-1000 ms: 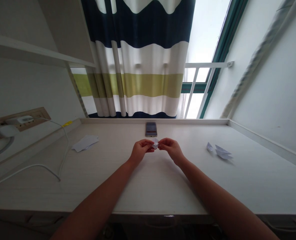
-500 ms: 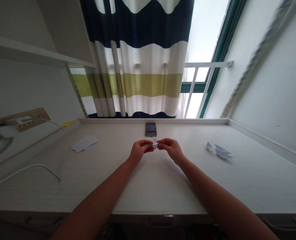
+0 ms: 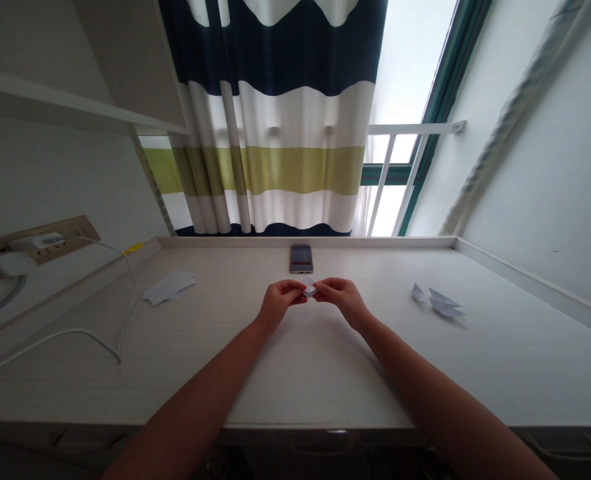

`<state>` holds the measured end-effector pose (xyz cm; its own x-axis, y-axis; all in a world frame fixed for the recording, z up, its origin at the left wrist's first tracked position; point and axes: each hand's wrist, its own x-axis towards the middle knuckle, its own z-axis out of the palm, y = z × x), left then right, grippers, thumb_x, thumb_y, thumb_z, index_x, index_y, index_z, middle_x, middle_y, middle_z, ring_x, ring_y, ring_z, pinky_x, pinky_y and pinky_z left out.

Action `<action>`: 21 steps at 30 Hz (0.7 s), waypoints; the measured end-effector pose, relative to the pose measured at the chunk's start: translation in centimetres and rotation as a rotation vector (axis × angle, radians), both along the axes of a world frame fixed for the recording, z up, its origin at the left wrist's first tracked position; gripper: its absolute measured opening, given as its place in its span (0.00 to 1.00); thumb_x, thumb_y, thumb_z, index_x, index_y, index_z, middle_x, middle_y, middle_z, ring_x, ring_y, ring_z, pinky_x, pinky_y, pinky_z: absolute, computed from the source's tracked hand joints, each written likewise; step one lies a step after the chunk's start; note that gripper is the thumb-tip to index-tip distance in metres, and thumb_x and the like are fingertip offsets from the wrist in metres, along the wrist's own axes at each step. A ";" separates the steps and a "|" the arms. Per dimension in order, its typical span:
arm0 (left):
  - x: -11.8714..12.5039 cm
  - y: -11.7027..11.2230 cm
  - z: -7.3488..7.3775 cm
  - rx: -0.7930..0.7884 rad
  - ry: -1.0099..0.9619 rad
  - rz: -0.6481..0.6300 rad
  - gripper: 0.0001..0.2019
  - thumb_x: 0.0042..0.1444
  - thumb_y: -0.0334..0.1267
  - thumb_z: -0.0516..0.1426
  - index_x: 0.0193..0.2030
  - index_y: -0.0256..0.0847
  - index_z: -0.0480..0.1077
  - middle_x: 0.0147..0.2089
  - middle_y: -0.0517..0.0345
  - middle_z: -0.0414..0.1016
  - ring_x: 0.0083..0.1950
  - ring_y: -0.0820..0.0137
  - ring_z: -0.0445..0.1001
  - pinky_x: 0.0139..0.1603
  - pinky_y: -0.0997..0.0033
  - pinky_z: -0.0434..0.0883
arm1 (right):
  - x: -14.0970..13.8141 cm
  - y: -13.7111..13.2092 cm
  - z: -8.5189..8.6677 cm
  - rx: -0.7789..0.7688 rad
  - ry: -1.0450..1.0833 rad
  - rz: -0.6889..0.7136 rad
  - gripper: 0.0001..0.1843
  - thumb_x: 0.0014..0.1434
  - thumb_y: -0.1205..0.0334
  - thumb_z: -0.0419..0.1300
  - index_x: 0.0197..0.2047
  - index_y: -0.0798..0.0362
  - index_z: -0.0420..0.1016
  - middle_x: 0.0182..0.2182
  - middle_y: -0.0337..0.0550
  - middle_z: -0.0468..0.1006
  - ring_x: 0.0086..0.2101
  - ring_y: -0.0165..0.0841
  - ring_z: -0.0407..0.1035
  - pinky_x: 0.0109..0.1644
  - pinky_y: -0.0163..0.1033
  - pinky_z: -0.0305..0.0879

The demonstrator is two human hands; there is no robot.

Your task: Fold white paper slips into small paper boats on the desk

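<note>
Between my hands is a small white folded paper boat point(image 3: 310, 290), with a raised point in its middle. My left hand point(image 3: 281, 298) pinches its left end between thumb and fingers. On the other end, my right hand point(image 3: 342, 296) grips in the same way. The fingertips cover both ends of the paper. Just beyond it a phone point(image 3: 301, 259) lies flat on the white desk point(image 3: 320, 380).
At the right rest more folded paper boats point(image 3: 445, 305) and a smaller folded piece point(image 3: 418, 293). White paper sheets point(image 3: 169, 288) lie at the left, near a white cable point(image 3: 125, 327) that runs from a wall socket strip point(image 3: 40, 247). Raised edging point(image 3: 225, 243) borders the desk's back.
The paper boat has tilted slightly and its middle looks a little more opened out. Both hands keep their pinch in almost the same place.
</note>
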<state>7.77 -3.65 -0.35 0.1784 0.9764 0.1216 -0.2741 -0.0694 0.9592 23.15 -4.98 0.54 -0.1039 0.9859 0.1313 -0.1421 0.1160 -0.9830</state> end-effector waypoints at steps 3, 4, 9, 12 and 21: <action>0.0 -0.2 0.1 0.009 0.018 -0.003 0.07 0.37 0.33 0.61 0.25 0.32 0.71 0.25 0.56 0.74 0.29 0.71 0.73 0.38 0.66 0.72 | 0.0 0.1 -0.1 -0.012 0.019 -0.003 0.13 0.37 0.57 0.66 0.27 0.57 0.75 0.23 0.42 0.76 0.26 0.30 0.70 0.40 0.42 0.67; 0.0 -0.2 0.2 0.007 0.019 -0.006 0.07 0.37 0.33 0.61 0.25 0.32 0.71 0.25 0.56 0.74 0.29 0.71 0.73 0.38 0.66 0.72 | 0.0 0.1 -0.2 -0.008 0.020 -0.004 0.13 0.37 0.58 0.66 0.27 0.57 0.75 0.23 0.41 0.76 0.26 0.30 0.70 0.40 0.42 0.67; 0.0 -0.2 0.2 0.012 0.033 -0.025 0.08 0.39 0.35 0.60 0.27 0.32 0.70 0.26 0.56 0.74 0.29 0.71 0.73 0.36 0.66 0.72 | -0.1 0.2 -0.5 0.041 0.009 -0.013 0.14 0.36 0.59 0.66 0.28 0.55 0.73 0.22 0.39 0.76 0.26 0.30 0.70 0.37 0.42 0.67; 0.1 -0.2 0.1 0.017 0.057 -0.024 0.12 0.37 0.37 0.62 0.29 0.35 0.66 0.24 0.57 0.74 0.28 0.70 0.74 0.34 0.67 0.72 | -0.2 0.5 -0.8 0.068 0.014 -0.024 0.14 0.35 0.59 0.66 0.27 0.55 0.71 0.21 0.37 0.75 0.25 0.29 0.69 0.36 0.41 0.67; 0.3 0.1 -0.1 -0.026 0.020 0.039 0.14 0.35 0.36 0.64 0.28 0.36 0.65 0.22 0.59 0.73 0.26 0.72 0.73 0.34 0.68 0.72 | -0.6 0.3 -0.5 0.059 0.026 -0.061 0.12 0.34 0.61 0.67 0.23 0.55 0.69 0.20 0.36 0.73 0.24 0.29 0.68 0.35 0.40 0.66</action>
<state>8.11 -3.55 -0.45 0.1419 0.9855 0.0930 -0.2521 -0.0548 0.9662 22.53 -4.66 0.00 -0.0399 0.9806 0.1917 -0.1584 0.1832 -0.9702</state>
